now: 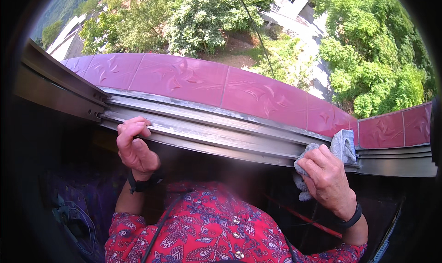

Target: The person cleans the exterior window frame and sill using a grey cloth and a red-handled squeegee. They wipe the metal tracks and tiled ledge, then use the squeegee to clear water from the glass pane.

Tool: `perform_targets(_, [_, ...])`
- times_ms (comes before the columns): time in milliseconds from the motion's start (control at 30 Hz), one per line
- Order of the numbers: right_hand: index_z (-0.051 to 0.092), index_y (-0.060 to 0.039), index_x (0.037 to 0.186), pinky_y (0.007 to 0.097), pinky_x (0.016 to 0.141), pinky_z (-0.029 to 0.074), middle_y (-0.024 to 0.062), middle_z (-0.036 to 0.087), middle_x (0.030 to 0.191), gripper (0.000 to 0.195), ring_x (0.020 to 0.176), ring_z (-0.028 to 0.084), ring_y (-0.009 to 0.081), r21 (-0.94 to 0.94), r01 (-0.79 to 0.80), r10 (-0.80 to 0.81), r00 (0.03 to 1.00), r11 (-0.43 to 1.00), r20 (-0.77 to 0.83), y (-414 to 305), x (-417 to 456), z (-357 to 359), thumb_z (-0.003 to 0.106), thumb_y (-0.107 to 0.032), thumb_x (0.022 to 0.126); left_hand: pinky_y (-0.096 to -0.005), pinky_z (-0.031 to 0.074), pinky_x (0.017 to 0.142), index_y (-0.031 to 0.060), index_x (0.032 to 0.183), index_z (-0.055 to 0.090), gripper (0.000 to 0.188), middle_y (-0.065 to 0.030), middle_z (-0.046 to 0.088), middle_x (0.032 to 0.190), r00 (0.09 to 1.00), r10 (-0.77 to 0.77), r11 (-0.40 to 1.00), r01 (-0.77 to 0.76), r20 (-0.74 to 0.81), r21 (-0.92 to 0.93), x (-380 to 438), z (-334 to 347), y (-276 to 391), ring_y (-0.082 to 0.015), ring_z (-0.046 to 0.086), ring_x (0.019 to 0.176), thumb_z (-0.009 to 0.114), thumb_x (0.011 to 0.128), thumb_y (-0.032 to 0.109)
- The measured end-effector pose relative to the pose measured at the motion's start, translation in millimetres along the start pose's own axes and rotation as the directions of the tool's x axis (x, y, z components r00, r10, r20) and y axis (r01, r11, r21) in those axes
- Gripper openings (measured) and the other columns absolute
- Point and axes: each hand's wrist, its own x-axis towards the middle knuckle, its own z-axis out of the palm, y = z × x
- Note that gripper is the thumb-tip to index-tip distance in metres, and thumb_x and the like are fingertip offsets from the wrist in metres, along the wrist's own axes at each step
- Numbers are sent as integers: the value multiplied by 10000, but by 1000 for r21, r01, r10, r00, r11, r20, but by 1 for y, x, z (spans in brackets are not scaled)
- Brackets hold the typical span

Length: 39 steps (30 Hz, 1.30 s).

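Note:
Before me runs a metal sliding-window track (214,128) with long parallel grooves, its surface marked with pale dust or scuffs. At its right end my right hand (326,180) grips a grey cloth (343,147). Part of that cloth lies over the track's corner, and another bunch hangs below my fingers. My left hand (136,145) is at the left part of the track, loosely curled, with its fingertips at the inner rail and nothing visible in it. Whether those fingertips press on the rail cannot be made out.
Red patterned tiles (183,75) form the sill outside the track. A metal window frame (62,87) rises at the left. Another track section (397,161) continues at the right. Beyond the sill, a dark cable (255,28) crosses above trees and a path far below.

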Motion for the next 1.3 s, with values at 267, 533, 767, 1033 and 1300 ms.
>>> perform_targets(267, [655,-36,966,359,668,474,104,613,946,302,770,561,280,285,209,-188,977,935,-100,-21,75,8,731,20,678,-416,439,875,-11,1116,473,284,-131,537,893,987,12,1000,-10,-160,14,8,-18,-9,-268,546,898,388,1027,245])
perform_targets(533, [680,-22,970,342,738,482,116,641,919,312,833,589,290,329,-101,105,994,939,6,-6,47,-21,676,105,685,-479,419,986,-20,1201,431,430,-196,486,1153,895,219,948,-101,-389,301,10,-28,-47,-326,516,1063,409,1001,360])
perform_targets(767, [663,-53,1002,386,688,471,107,629,906,346,783,553,309,402,288,-351,932,869,92,-56,150,14,675,69,678,-479,383,1039,5,1281,417,605,-201,447,1251,802,308,937,-164,-512,308,4,-17,-62,-337,480,1157,343,994,533])
perform_targets(1033, [636,-59,988,397,716,479,125,567,839,195,823,559,325,428,631,-660,744,647,-101,-128,276,47,650,-70,794,-466,425,970,18,1242,427,556,-191,446,1211,762,303,943,-154,-572,295,3,-9,-64,-328,511,1087,350,998,512])
perform_targets(1300, [684,-106,1087,349,786,491,105,559,1084,384,925,575,286,539,556,-730,660,633,177,-59,217,17,701,-32,710,-463,403,993,34,1277,447,581,-184,448,1240,737,321,931,-130,-595,342,1,-10,-66,-322,487,1129,302,1007,527])
